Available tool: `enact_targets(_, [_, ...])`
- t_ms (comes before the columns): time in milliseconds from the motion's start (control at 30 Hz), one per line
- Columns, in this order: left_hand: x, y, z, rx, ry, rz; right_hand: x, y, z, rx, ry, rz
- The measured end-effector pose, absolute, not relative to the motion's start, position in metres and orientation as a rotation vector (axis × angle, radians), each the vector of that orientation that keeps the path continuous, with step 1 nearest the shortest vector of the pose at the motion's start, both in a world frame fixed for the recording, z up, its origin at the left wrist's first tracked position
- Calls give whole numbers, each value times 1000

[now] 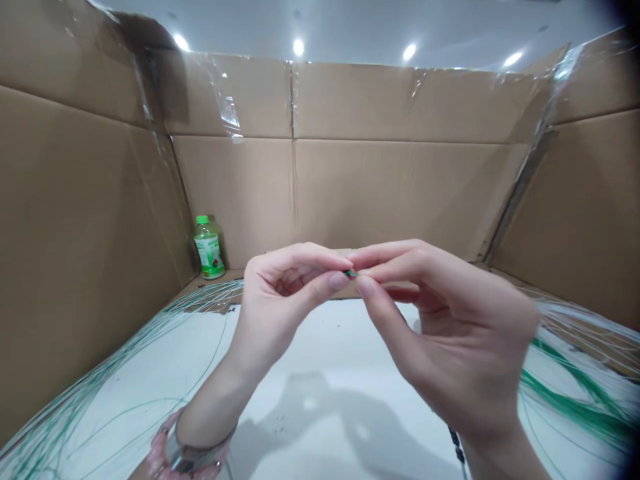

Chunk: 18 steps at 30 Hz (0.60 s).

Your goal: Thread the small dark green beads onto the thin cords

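**Green piece pinched between both hands**

My left hand and right hand meet fingertip to fingertip above the middle of the white bench, both pinching a small green piece. Green wires lie along both side edges. A bottle stands at the far left corner.

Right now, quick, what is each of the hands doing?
Left hand: closed in a pinch on one end of a small green piece.
Right hand: closed in a pinch on the other end of it.
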State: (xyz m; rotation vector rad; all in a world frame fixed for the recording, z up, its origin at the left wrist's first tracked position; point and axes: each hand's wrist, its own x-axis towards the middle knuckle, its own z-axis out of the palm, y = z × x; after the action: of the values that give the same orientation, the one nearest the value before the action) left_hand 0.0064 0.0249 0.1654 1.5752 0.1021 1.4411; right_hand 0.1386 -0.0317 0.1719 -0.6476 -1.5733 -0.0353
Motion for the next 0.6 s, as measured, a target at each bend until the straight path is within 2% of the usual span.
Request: enact_targets(600, [8, 24, 166, 1665, 200, 1580, 141, -27, 171, -649, -1606, -101])
